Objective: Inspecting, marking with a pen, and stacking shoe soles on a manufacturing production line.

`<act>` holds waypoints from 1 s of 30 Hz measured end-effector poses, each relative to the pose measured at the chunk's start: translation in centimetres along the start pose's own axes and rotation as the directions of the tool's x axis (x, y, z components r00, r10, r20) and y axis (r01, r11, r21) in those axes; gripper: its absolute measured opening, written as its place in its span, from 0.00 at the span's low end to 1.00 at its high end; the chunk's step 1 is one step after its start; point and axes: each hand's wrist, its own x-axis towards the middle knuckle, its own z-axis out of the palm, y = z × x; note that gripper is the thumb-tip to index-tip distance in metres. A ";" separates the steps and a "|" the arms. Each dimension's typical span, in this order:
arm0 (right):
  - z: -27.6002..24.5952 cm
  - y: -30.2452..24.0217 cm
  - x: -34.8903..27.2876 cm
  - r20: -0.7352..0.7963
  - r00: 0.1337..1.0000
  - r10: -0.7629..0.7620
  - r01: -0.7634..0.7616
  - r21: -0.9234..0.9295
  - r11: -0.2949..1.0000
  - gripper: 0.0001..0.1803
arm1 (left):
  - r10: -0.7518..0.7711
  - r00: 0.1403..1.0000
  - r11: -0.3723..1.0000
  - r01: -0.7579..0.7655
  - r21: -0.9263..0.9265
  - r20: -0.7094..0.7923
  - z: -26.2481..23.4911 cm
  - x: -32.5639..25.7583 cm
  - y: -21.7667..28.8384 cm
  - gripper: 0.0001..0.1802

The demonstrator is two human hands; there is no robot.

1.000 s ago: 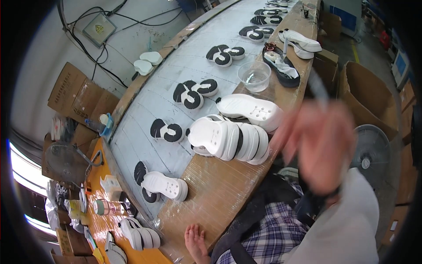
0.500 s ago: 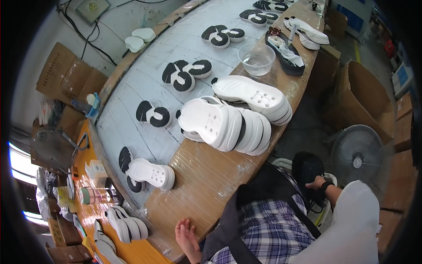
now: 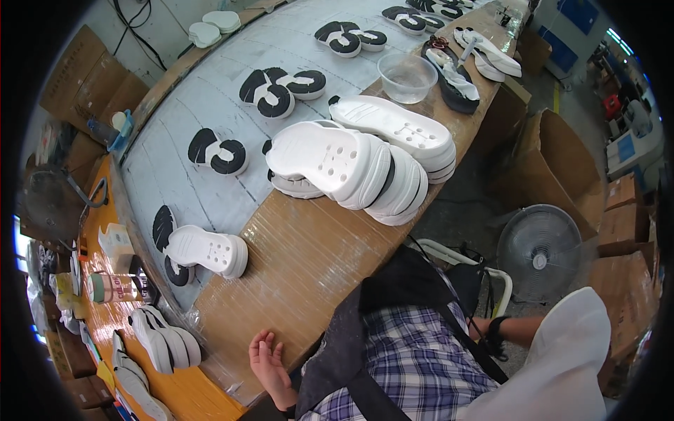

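My left hand (image 3: 268,359) lies at the near edge of the brown-covered table strip (image 3: 281,270), palm up, fingers loosely curled and apart, with nothing in it. My right hand (image 3: 479,328) is down at my side; the plaid shirt and a dark strap hide its fingers. Nearest the left hand is a white shoe sole (image 3: 209,250) with round holes, stacked on others over black-and-white soles. Farther along stands a larger stack of white soles (image 3: 324,160), with another white stack (image 3: 404,130) just behind it.
Black-and-white soles (image 3: 217,151) sit in groups along the grey conveyor belt (image 3: 179,116). A clear plastic bowl (image 3: 407,77) stands beyond the stacks. On the right are a floor fan (image 3: 539,245), an open carton (image 3: 558,158) and a chair frame (image 3: 502,281). Soles (image 3: 163,338) rest on an orange table.
The view has shifted, so the table things sit lower-left or higher. My right hand has gone from a dark object at my side to behind the shirt. My left hand stays at the table edge.
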 end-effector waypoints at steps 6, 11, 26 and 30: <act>5.9 1.6 1.0 0.152 0.984 0.090 -0.094 0.020 0.995 0.11 | -0.010 0.998 0.995 0.016 0.102 -0.061 0.4 0.3 -0.1 0.11; 2.5 -1.0 0.5 0.255 0.958 0.133 -0.120 -0.068 0.990 0.13 | -0.004 0.994 0.995 0.014 0.097 -0.112 0.7 0.3 -0.4 0.11; -20.0 -32.3 -15.3 0.317 0.910 -0.267 0.405 -0.544 0.735 0.10 | 0.069 0.985 0.998 -0.069 0.011 -0.159 0.7 0.0 -1.3 0.10; -16.4 -40.3 -17.8 0.494 0.294 -0.818 0.948 -0.042 0.315 0.10 | 0.126 0.983 0.992 -0.129 -0.008 -0.135 0.7 -0.3 -2.0 0.10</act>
